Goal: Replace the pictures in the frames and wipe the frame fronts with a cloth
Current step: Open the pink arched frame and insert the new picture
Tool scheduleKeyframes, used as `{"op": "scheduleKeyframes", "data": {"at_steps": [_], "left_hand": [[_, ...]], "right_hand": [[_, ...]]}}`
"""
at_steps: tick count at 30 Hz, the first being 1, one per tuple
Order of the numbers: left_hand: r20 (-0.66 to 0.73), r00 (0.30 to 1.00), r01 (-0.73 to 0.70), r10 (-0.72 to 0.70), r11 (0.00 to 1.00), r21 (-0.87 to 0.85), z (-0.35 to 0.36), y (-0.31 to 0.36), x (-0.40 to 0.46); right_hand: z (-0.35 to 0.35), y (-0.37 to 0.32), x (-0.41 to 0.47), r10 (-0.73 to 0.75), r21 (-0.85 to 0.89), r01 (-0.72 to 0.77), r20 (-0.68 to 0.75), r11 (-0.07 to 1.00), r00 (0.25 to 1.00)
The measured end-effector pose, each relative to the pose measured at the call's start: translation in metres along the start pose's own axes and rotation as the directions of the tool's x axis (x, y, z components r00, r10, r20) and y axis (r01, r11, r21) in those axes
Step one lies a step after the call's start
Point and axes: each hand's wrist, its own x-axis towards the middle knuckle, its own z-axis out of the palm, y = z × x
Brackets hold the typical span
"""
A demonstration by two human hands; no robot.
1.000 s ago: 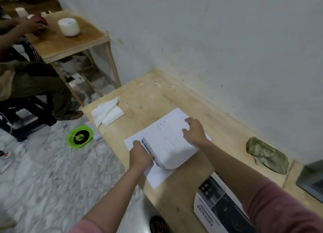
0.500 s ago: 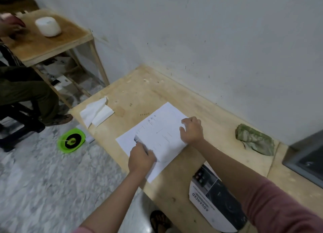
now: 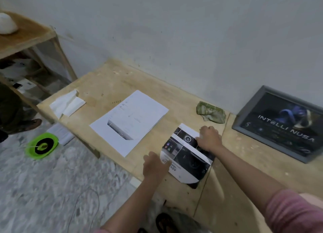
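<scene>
- Both our hands are on the printed picture, the dark poster sheet with white margins lying on the wooden table right in front of us.
- Our left hand sits at the near-left corner, fingers curled onto the sheet's edge. It looks like it's pinching that corner, but we honestly can't tell if it's a full grip or just pressing down.
- Our right hand is at the far corner with fingers bent over the white margin, seemingly gripping it.
- Left of the left hand lies a frame under a white sheet, only its silver edge peeking out.
- Past the right hand, out to the right, a second frame leans on the wall with a picture already inside.
- The green cloth is just beyond the right hand near the wall, and tissues are well off to the left.
- Our guess is the step in hand is lifting this print to carry it to the covered frame.
- Tips: lift both corners together so the paper doesn't crease, keep fingers on the margins rather than the dark ink, and clear the white sheet off the frame first.
- Wiping hasn't started, the cloth is untouched.
</scene>
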Motion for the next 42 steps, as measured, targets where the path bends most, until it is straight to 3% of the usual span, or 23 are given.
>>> {"op": "scheduleKeyframes", "data": {"at_steps": [4, 9, 16, 21, 25, 28, 36, 39, 42], "left_hand": [[0.001, 0.997, 0.072, -0.072, 0.997, 0.024, 0.016, 0.013, -0.012], [-0.004, 0.977, 0.214, -0.215, 0.975, -0.057, 0.024, 0.027, -0.01], [-0.163, 0.977, 0.129, -0.14, 0.989, -0.078, 0.036, 0.028, -0.015], [-0.333, 0.942, -0.062, -0.035, 0.959, -0.275, 0.043, 0.029, -0.033], [-0.361, 0.931, -0.131, -0.045, 0.884, -0.448, 0.034, 0.038, -0.036], [-0.352, 0.934, -0.135, -0.064, 0.847, -0.514, 0.025, 0.044, -0.034], [-0.236, 0.964, -0.069, -0.125, 0.737, -0.672, 0.024, 0.079, -0.034], [-0.105, 0.994, -0.043, -0.036, 0.746, -0.665, 0.049, 0.103, -0.048], [0.057, 0.989, -0.077, 0.139, 0.794, -0.603, 0.084, 0.135, -0.071]], "right_hand": [[-0.003, 0.025, -0.007, 0.028, -0.099, -0.017, 0.11, 0.995, 0.994], [-0.002, 0.038, -0.002, -0.048, -0.082, 0.06, 0.137, 0.995, 0.989], [0.0, 0.052, 0.007, -0.127, -0.003, 0.128, 0.117, 0.992, 0.985], [0.003, 0.059, 0.008, -0.121, 0.225, 0.101, 0.074, 0.969, 0.99], [-0.002, 0.059, 0.0, -0.104, 0.548, 0.087, 0.0, 0.832, 0.995], [-0.01, 0.058, -0.016, -0.027, 0.685, 0.004, 0.023, 0.728, 0.999], [-0.037, 0.094, -0.048, 0.154, 0.75, -0.027, -0.1, 0.661, 0.983], [-0.045, 0.138, -0.073, 0.294, 0.787, -0.074, -0.14, 0.612, 0.946], [-0.055, 0.199, -0.109, 0.464, 0.824, -0.143, -0.158, 0.549, 0.872]]}}
